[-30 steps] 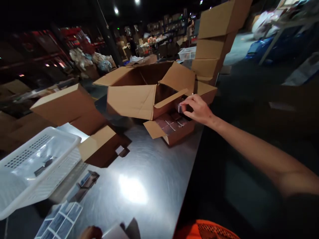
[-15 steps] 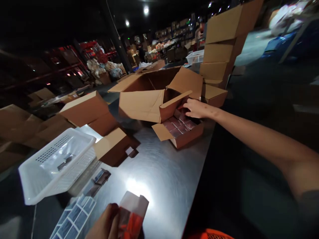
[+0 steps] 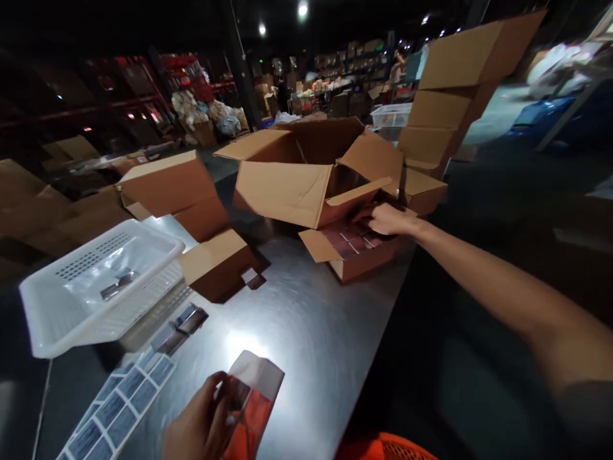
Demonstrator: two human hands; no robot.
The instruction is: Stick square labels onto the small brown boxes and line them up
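Observation:
My right hand (image 3: pixel 390 220) reaches across the steel table (image 3: pixel 297 332) into a small open carton (image 3: pixel 357 252) packed with several small dark packs (image 3: pixel 352 239); its fingers rest on the packs at the far side, and whether they grip one is hidden. My left hand (image 3: pixel 201 425) is at the bottom edge and holds a small pouch (image 3: pixel 251 402) with a white top and a red-orange body, upright over the table.
A big open cardboard box (image 3: pixel 297 172) stands just behind the small carton. More cartons (image 3: pixel 191 217) lie at left, next to a white plastic basket (image 3: pixel 96 287). A sheet of labels (image 3: pixel 115 409) lies at lower left. An orange basket rim (image 3: pixel 387 447) shows at the bottom. Stacked boxes (image 3: pixel 450 108) stand at back right.
My right hand sank from above the carton's edge down onto the packs. My left hand rose into view with the pouch. The camera shifted, so everything slid right.

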